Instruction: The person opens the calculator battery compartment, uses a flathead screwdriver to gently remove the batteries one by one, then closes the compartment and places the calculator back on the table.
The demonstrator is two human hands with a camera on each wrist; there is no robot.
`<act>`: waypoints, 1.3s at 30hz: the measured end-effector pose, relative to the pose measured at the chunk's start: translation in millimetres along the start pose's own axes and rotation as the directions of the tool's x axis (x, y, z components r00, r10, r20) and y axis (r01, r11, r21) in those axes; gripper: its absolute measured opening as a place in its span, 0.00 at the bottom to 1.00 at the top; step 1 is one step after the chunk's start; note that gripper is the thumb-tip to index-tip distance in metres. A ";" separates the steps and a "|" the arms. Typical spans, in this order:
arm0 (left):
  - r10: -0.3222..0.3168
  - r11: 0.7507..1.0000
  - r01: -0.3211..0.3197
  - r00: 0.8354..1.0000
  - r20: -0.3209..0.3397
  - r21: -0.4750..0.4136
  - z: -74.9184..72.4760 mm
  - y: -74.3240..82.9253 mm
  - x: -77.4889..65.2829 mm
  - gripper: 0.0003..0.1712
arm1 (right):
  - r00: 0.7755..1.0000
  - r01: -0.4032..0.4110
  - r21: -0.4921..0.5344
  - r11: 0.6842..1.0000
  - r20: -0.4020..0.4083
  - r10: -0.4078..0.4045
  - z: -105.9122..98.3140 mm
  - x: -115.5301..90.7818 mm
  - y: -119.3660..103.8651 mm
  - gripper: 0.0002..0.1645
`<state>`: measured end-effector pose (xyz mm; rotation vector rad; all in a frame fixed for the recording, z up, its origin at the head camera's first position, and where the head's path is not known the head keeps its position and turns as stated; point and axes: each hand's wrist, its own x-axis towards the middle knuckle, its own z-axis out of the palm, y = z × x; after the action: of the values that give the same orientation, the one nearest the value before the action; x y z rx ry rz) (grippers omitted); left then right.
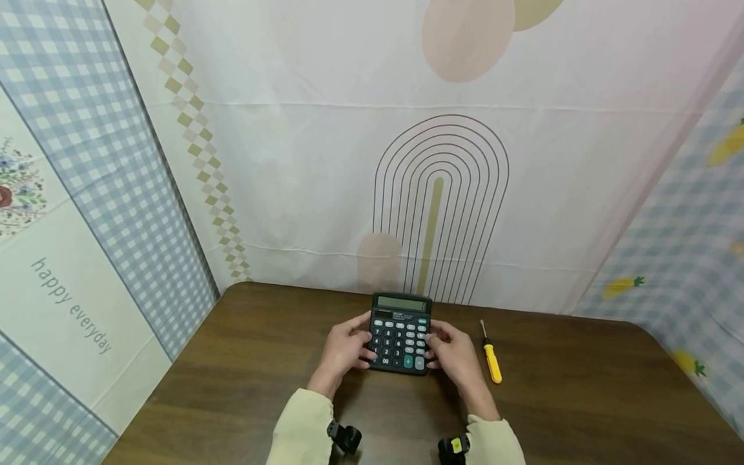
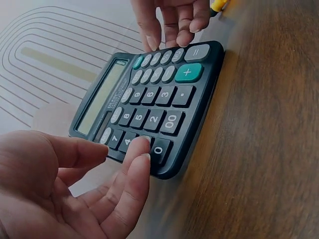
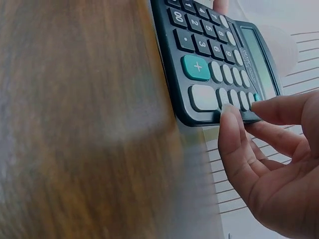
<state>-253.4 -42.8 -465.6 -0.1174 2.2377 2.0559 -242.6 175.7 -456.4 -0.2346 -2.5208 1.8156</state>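
Note:
A black desk calculator with dark number keys, grey keys and a green plus key is between both hands over the wooden table, display at its far end. My left hand grips its left side; in the left wrist view, fingertips overlap the keys near 1 and 0. On the right side, my right hand holds the edge, with digits at the grey keys in the right wrist view. The display shows a digit at its right end.
A screwdriver with a yellow handle lies right of my right hand, its shaft pointing away. The brown wooden table ends at a patterned white cloth. Blue checked cloths hang at both sides.

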 end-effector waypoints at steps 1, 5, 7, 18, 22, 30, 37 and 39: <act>0.002 1.000 -0.002 1.000 0.000 -0.006 0.2 -0.1 0.2 0.30 | 1.000 0.000 0.004 1.000 0.003 0.000 0.0 0.0 -0.5 0.25; 0.012 0.999 -0.012 1.000 -0.005 -0.031 0.4 -0.4 1.0 0.30 | 1.000 -0.008 0.027 1.000 0.017 0.007 0.0 -0.1 -1.6 0.27; 0.020 0.999 -0.020 1.000 -0.010 -0.037 0.7 0.0 1.3 0.30 | 1.000 -0.006 0.036 0.999 0.025 0.006 -0.2 0.0 -1.8 0.28; 0.041 0.999 -0.041 0.999 -0.019 -0.012 2.8 1.5 0.6 0.28 | 0.998 0.045 0.066 0.997 0.030 -0.047 -1.3 0.9 -2.2 0.28; 0.027 0.999 -0.028 0.999 -0.022 -0.033 4.2 2.6 0.2 0.26 | 0.999 0.048 0.079 0.996 0.018 -0.049 -0.9 1.6 -1.3 0.27; 0.044 0.997 -0.045 0.999 -0.027 -0.062 4.5 5.3 -1.0 0.25 | 0.999 0.035 0.098 0.995 0.012 -0.036 -2.3 -0.1 -1.4 0.28; 0.056 0.996 -0.058 0.998 -0.023 -0.073 3.1 7.1 -3.0 0.25 | 0.999 0.032 0.116 0.993 0.006 -0.033 -3.7 -0.5 -1.7 0.27; 0.057 0.995 -0.058 0.998 -0.020 -0.077 2.9 7.1 -3.1 0.24 | 0.999 0.037 0.121 0.992 0.003 -0.037 -3.7 -0.4 -1.7 0.27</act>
<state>-251.1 -39.4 -458.4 -0.0778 2.1971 2.1801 -241.9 178.6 -453.6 -0.1784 -2.3904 1.9483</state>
